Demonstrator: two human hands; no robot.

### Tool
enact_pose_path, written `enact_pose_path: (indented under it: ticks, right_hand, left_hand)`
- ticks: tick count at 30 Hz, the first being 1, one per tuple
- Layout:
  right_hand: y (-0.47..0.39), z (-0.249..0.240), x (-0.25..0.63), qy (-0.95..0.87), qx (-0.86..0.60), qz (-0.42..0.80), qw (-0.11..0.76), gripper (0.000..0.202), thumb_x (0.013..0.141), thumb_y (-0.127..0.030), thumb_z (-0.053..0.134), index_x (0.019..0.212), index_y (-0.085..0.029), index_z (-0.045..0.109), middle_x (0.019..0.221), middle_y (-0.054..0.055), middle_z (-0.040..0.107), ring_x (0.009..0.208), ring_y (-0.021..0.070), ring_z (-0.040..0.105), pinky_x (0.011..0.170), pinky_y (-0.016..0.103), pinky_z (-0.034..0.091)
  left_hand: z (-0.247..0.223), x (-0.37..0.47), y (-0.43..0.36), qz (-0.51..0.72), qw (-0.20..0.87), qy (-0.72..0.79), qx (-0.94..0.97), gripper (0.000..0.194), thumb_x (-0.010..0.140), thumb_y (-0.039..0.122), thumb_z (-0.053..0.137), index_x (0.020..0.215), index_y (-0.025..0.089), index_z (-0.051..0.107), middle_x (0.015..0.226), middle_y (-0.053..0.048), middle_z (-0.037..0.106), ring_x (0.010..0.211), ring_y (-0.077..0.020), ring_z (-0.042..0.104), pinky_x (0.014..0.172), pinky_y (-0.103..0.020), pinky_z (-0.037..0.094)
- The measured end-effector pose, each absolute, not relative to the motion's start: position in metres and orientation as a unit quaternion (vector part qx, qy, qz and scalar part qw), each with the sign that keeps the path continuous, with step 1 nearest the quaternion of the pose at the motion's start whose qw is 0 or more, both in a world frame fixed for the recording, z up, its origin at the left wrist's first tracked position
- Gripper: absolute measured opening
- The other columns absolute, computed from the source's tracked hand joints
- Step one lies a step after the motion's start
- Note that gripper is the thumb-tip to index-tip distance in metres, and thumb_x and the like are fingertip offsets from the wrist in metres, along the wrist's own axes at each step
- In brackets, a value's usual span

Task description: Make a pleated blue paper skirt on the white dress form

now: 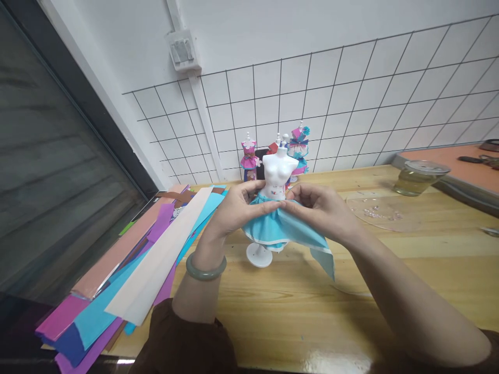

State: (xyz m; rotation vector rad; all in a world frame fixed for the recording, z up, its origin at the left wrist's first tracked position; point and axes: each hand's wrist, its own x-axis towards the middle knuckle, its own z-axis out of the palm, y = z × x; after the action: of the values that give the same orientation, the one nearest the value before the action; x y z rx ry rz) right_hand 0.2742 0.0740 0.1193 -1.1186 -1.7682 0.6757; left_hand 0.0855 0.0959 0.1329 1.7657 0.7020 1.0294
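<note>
A small white mannequin (277, 171) stands on a round white base (259, 255) at the middle of the table. Light blue paper with a white edge (265, 228) wraps its waist like a gathered skirt, and a loose length trails down to the right. My left hand (244, 205) pinches the paper's top edge at the left of the waist. On the other side my right hand (315, 208) pinches the same edge, its thumb meeting the left thumb at the front. Both hands' other fingertips are partly hidden behind the mannequin.
Long strips of coloured paper (156, 259) lie in a pile on the left. Behind the mannequin are several small dressed mannequins (299, 148). A lidded cup of yellowish liquid (419, 179) and a clear sheet with small bits (378, 213) are on the right, near an orange mat (460, 166).
</note>
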Motion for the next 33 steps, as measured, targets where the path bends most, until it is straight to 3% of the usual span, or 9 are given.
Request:
enact_pose_path:
  ticks: [11,18,21,24,29,33]
  right_hand:
    - [0.076,0.123,0.279,-0.732,-0.391,0.392,0.398,0.032,0.078,-0.050,0.061,0.082,-0.018,0.061,0.075,0.003,0.059,0.064,0.0133,0.053,0.052,0.026,0.042]
    - [0.077,0.125,0.282,-0.707,-0.431,0.303,0.472,0.030,0.080,-0.048,0.060,0.086,-0.020,0.056,0.082,0.004,0.061,0.066,0.0145,0.056,0.053,0.027,0.044]
    - [0.070,0.130,0.285,-0.753,-0.368,0.221,0.499,0.019,0.083,-0.040,0.059,0.087,-0.022,0.055,0.098,0.007,0.061,0.087,0.0199,0.059,0.071,0.033,0.049]
    - [0.059,0.137,0.284,-0.824,-0.293,0.096,0.475,0.013,0.081,-0.028,0.061,0.091,-0.023,0.055,0.109,0.009,0.059,0.107,0.0251,0.054,0.089,0.041,0.045]
    - [0.056,0.134,0.274,-0.887,-0.263,-0.087,0.370,0.018,0.078,-0.013,0.054,0.095,-0.021,0.053,0.119,0.012,0.056,0.118,0.0298,0.047,0.095,0.050,0.040]
    - [0.069,0.120,0.266,-0.866,-0.286,-0.212,0.351,0.017,0.082,-0.011,0.051,0.096,-0.020,0.053,0.114,0.014,0.060,0.116,0.0298,0.048,0.092,0.051,0.040]
  left_hand:
    - [0.125,0.084,0.105,0.438,0.467,0.301,0.707,0.039,0.066,0.032,0.076,0.098,0.013,0.065,0.101,-0.009,0.067,0.094,-0.0224,0.061,0.078,-0.033,0.048]
    - [0.124,0.086,0.108,0.455,0.505,0.348,0.646,0.040,0.064,0.034,0.077,0.094,0.012,0.065,0.095,-0.010,0.067,0.084,-0.0188,0.062,0.071,-0.031,0.049]
    - [0.124,0.084,0.112,0.477,0.516,0.352,0.618,0.040,0.062,0.033,0.078,0.093,0.011,0.065,0.095,-0.010,0.067,0.081,-0.0173,0.062,0.071,-0.030,0.049]
    - [0.123,0.080,0.116,0.490,0.519,0.361,0.600,0.041,0.061,0.033,0.079,0.093,0.011,0.065,0.094,-0.010,0.067,0.080,-0.0180,0.062,0.070,-0.031,0.049]
    - [0.119,0.072,0.122,0.504,0.516,0.356,0.594,0.037,0.065,0.036,0.075,0.090,0.012,0.066,0.089,-0.009,0.067,0.074,-0.0157,0.062,0.067,-0.030,0.048]
    - [0.116,0.074,0.123,0.512,0.528,0.354,0.578,0.035,0.063,0.035,0.076,0.086,0.011,0.065,0.082,-0.007,0.066,0.068,-0.0135,0.060,0.063,-0.028,0.047]
